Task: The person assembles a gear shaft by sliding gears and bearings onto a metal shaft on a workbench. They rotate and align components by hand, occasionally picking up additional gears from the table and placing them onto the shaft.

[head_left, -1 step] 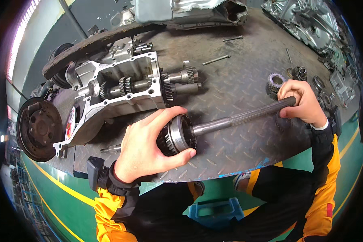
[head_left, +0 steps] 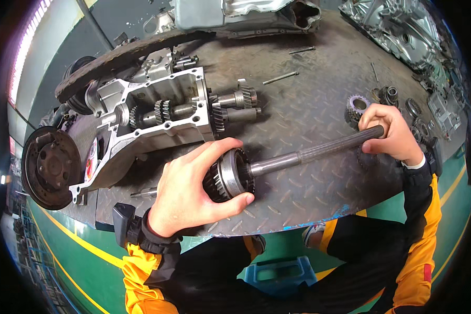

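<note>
A long steel gear shaft (head_left: 314,152) lies slanted above the near part of the metal table, its right end raised. My left hand (head_left: 191,191) wraps around the toothed gear (head_left: 230,175) near its left end, thumb and fingers apart on either side of the rim. The shaft's thin tip (head_left: 144,193) shows to the left of that hand. At the splined right end, my right hand (head_left: 390,133) grips the shaft between thumb and curled fingers. Just beyond the left hand stands an open gearbox housing (head_left: 157,137) with gears (head_left: 162,111) and shafts inside.
A ring gear (head_left: 358,103) and several small gears (head_left: 413,108) sit by my right hand. Two bolts (head_left: 281,78) lie mid-table. Large metal casings (head_left: 246,18) line the far side. At left is a round rusty drum (head_left: 49,167); below, a blue stool (head_left: 280,276).
</note>
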The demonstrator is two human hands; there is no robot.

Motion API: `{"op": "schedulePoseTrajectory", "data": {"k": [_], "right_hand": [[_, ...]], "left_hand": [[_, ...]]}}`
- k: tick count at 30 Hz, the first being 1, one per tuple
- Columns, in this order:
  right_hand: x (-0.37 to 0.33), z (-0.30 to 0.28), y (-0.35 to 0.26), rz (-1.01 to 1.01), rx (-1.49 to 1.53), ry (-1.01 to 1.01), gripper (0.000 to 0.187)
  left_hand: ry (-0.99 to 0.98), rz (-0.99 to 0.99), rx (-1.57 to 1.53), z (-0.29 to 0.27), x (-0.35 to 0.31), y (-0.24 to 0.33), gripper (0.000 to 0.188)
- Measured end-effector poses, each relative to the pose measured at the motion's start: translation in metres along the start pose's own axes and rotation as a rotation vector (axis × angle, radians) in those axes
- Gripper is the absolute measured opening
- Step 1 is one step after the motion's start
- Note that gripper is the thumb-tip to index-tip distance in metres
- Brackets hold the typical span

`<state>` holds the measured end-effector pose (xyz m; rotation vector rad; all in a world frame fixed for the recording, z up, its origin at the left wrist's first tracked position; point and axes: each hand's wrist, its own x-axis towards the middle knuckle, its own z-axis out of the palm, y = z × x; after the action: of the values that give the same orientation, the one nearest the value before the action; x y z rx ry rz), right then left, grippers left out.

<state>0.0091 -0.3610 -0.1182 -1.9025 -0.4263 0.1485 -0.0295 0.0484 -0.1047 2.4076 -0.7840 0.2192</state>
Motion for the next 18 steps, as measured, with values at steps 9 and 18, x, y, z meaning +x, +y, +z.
{"op": "schedulePoseTrajectory", "data": {"k": [9,18], "right_hand": [[-0.002,0.017,-0.021,0.255,0.171,0.117,0.021],[-0.02,-0.005,0.032,0.089,0.157,0.206,0.042]], "left_hand": [[0.014,0.011,0.002,-0.003,0.001,0.0,0.073],[0.091,0.037,0.041,0.002,-0.002,-0.003,0.07]]}}
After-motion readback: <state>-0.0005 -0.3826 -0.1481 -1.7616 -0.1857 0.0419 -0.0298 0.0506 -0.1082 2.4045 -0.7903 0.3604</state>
